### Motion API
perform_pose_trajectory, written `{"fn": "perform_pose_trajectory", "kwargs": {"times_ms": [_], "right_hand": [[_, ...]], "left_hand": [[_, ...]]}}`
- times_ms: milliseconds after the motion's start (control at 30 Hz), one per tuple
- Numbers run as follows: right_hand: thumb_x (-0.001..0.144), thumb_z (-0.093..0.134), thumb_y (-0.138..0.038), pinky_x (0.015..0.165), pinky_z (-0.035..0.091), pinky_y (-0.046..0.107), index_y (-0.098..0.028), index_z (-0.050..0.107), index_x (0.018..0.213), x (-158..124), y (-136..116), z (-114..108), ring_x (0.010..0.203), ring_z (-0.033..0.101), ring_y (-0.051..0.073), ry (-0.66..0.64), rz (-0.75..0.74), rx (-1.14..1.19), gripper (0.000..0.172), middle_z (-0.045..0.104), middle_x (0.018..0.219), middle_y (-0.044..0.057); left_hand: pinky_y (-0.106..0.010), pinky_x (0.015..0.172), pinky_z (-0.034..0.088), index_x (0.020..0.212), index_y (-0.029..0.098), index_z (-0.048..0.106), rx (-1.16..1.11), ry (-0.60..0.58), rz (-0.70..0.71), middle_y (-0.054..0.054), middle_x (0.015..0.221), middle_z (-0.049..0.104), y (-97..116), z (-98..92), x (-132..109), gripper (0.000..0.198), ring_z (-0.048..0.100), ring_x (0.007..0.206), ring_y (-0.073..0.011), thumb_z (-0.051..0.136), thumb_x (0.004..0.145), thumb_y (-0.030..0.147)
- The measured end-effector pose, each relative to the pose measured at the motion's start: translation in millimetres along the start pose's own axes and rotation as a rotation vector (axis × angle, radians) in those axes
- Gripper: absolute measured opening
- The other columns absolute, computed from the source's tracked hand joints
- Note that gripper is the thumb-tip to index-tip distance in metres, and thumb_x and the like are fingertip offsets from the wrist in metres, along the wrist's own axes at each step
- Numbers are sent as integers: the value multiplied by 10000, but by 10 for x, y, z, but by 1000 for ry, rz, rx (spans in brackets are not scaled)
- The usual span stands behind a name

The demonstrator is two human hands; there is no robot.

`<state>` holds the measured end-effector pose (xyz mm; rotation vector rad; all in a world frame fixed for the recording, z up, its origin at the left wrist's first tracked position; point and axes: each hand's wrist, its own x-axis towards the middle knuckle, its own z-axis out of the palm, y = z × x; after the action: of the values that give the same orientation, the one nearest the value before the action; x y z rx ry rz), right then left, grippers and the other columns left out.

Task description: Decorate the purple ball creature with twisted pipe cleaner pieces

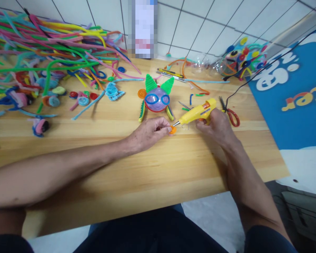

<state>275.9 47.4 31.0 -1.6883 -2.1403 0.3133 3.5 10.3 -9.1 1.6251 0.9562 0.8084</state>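
Between its thumb and fingers, my left hand [150, 133] pinches a small orange pipe-cleaner coil [173, 130]. My right hand [218, 126] is wrapped round a yellow hot glue gun [198, 112], whose metal nozzle points left and meets or nearly meets the coil. Just beyond my left hand stands a clear purple ball figure [158, 102] with green pipe-cleaner ears, blue eye rings, a red band and yellow-green limbs. A second orange coil [141, 93] sits at the figure's left side. Red-handled scissors [234, 117] lie beside my right hand, with the glue gun's cord running over them.
Many loose pipe cleaners [55, 42] are heaped at the back left, with several small coiled pieces before them. A phone-like screen [144, 28] leans on the tiled wall. Craft knives [171, 73] lie behind the figure. At the back right is a clear container [244, 58] of colourful bits.
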Motion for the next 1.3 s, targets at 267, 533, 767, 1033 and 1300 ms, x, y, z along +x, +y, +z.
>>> {"fn": "perform_pose_trajectory", "kwargs": {"times_ms": [267,533,767,1033,1300], "right_hand": [[775,651,-356,609,458,365,-267,517,761,-4,45,11,700,614,245,11,-1,-20,161,637,729,44],[761,642,-347,586,440,359,-268,487,729,-11,51,11,657,592,231,27,-10,-40,177,620,699,40],[760,619,-330,566,432,341,-263,516,714,-16,55,4,650,589,221,31,-20,-40,132,621,666,36],[771,640,-342,554,404,327,-253,554,730,-27,78,-48,639,570,210,36,2,-22,131,645,681,33],[776,630,-320,566,397,321,-246,516,709,-19,63,-47,611,532,182,26,-22,-28,152,623,692,26]], "left_hand": [[-257,699,462,910,174,704,2,-6,8,-22,857,721,-7,0,-5,204,608,760,-134,579,990,314],[-253,692,461,908,175,703,7,5,-4,-18,849,721,-8,0,-4,212,611,753,-133,588,992,333],[-257,693,459,905,181,705,7,7,3,-14,842,715,-10,-2,-1,195,604,746,-132,586,993,308],[-251,667,433,889,177,696,-17,66,5,-12,823,702,-4,6,-2,193,573,721,-126,581,992,294],[-253,672,428,896,173,693,-23,78,19,-9,830,711,-18,17,-3,204,572,715,-119,582,996,312]]}}
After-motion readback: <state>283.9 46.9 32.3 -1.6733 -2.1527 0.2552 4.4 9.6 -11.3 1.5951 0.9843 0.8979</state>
